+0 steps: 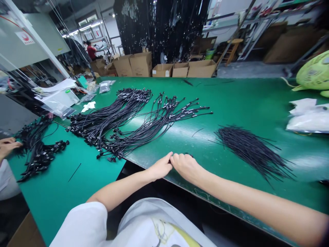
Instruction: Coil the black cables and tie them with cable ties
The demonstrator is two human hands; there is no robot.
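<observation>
My left hand (161, 167) and my right hand (185, 164) meet at the table's near edge, with closed fingers pressed together. A small dark bit shows between and behind them, but what they grip is mostly hidden. Beyond them lies a spread bunch of thin black cables (151, 132) with small connectors on the ends. To its left is a thicker, denser bundle of the same cables (110, 115). Right of my right hand rests a loose pile of thin, straight black strips (250, 147), with one single strip (197, 132) apart from it.
At far left a co-worker's hand (9, 146) touches another heap of black cables (38, 151). Papers (58, 91) and plastic bags (105, 86) lie at the back left. A white packet (308, 118) and a green fan (315, 72) stand at right. Cardboard boxes (140, 64) are behind the green table (246, 99).
</observation>
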